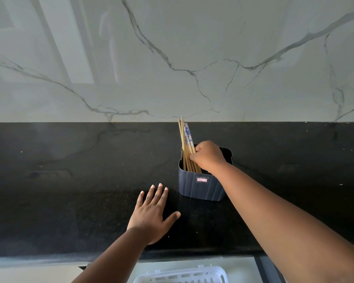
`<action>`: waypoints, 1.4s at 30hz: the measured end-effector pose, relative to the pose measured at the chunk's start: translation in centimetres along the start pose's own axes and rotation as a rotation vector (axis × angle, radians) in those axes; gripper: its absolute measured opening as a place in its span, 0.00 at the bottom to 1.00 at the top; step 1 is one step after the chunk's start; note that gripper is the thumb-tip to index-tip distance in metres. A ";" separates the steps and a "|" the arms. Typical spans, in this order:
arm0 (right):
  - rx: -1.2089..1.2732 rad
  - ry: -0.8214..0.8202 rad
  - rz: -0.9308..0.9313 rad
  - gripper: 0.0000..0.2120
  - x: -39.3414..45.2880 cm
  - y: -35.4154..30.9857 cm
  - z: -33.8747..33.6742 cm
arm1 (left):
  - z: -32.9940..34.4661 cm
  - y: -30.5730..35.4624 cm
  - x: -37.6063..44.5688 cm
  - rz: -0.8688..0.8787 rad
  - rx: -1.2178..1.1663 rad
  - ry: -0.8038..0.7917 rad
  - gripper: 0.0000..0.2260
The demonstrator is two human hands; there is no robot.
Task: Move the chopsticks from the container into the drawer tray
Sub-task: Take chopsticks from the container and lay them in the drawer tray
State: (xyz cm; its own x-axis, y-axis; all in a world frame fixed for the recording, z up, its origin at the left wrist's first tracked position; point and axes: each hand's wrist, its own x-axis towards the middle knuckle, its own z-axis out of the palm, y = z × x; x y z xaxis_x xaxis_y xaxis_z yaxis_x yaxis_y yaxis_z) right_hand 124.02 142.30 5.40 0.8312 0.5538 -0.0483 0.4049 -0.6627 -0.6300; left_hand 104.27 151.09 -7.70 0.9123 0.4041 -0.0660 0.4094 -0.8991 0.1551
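Chopsticks (pixel 186 146): one bundle, roughly five or six sticks, exact count unclear; all standing tilted in the container, none moved yet.
Right hand (pixel 207 157): fingers curled round the bundle at the container's mouth.
Container (pixel 200 185): one, dark, ribbed, on the black counter (pixel 70 180).
Left hand (pixel 151 211): flat, fingers spread, resting on the counter just beside the container, holding nothing.
Drawer tray (pixel 182 276): one, white, in the open drawer below; no chopsticks visible in the part shown.
Progress: judged at the outset; lifting and placing remain.
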 end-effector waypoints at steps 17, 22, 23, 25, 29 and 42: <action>0.229 0.080 -0.058 0.07 -2.7 -1.2 -4.9 | 0.0 -0.1 -0.1 -0.001 -0.012 -0.020 0.41; 0.622 0.136 -0.142 0.05 -5.0 -2.8 -8.4 | -1.7 0.5 -0.3 -0.011 -0.248 -0.025 0.37; 0.688 0.139 -0.148 0.04 -5.4 -3.2 -8.8 | -2.9 1.0 -0.3 -0.024 -0.384 0.052 0.35; 0.819 0.126 -0.145 0.03 -6.3 -3.8 -9.1 | -6.0 2.0 -0.1 -0.033 -0.658 0.285 0.31; 0.947 0.144 -0.152 0.03 -7.8 -4.9 -8.4 | -13.7 4.5 0.7 0.138 -0.859 0.585 0.28; 0.629 -0.082 0.078 0.13 -12.5 -5.4 -9.4 | -19.6 5.3 0.1 0.069 -1.014 0.112 0.05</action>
State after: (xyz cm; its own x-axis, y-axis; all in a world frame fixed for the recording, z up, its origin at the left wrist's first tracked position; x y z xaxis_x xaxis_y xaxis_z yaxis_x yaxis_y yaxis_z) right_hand 115.04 134.21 16.70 0.8073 0.5691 -0.1563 0.0223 -0.2942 -0.9555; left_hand 106.48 149.68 12.43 0.9068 0.4174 0.0594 0.1129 -0.3761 0.9197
